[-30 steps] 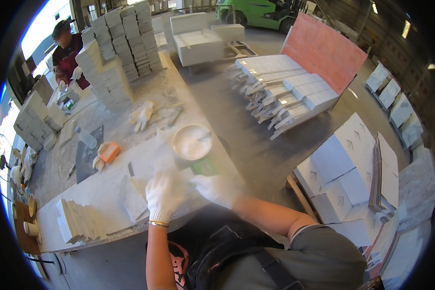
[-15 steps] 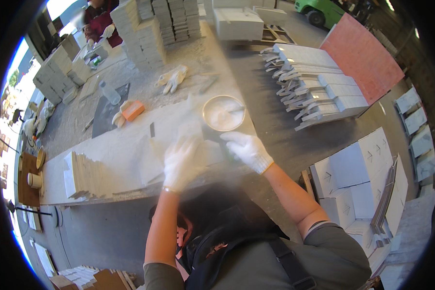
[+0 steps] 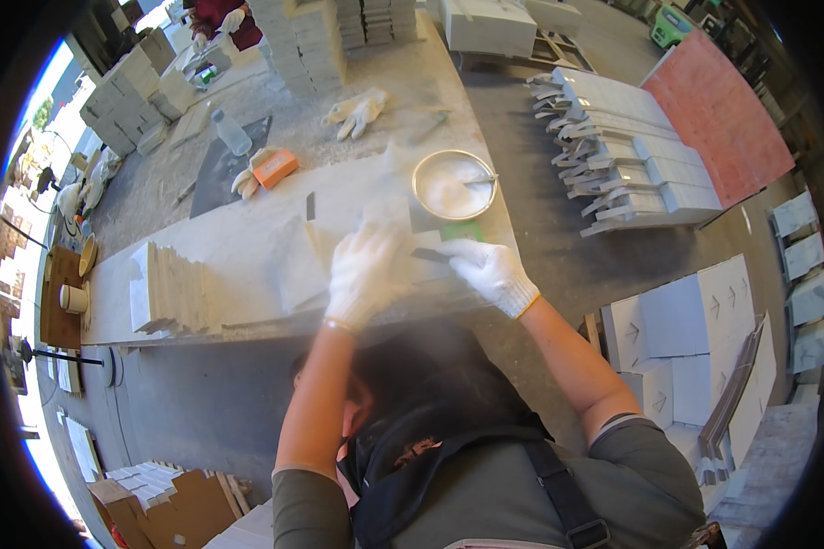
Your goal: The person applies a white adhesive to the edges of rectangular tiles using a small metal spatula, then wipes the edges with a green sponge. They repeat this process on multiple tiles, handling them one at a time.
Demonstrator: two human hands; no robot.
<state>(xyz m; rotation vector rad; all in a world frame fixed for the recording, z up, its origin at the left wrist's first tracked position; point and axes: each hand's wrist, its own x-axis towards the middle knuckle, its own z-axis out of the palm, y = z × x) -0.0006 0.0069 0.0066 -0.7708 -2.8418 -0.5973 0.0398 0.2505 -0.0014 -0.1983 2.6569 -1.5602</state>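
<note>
Both my hands wear white knitted gloves. My left hand [image 3: 366,270] is over pale flat pieces [image 3: 307,274] at the near edge of the table; its fingers are blurred. To its right, my right hand [image 3: 493,274] is closed on a dark flat blade [image 3: 430,254] that points left toward the left hand. Just beyond the right hand stands a round metal bowl [image 3: 416,188] of white powder or paste, with a metal tool [image 3: 481,180] leaning in it. A green item [image 3: 462,231] lies between bowl and hand.
On the dusty table [image 3: 238,224] are a stack of thin tiles [image 3: 169,288], an orange box [image 3: 275,168], a plastic bottle [image 3: 233,134] and a loose glove [image 3: 355,113]. Tall tile stacks [image 3: 307,50] and a co-worker [image 3: 224,23] are at the far side. Strapped slabs [image 3: 636,142] stand right.
The view has shifted, so the table appears higher and further right. The blade in my right hand now shows plainly. My left hand stays over the pale pieces.
</note>
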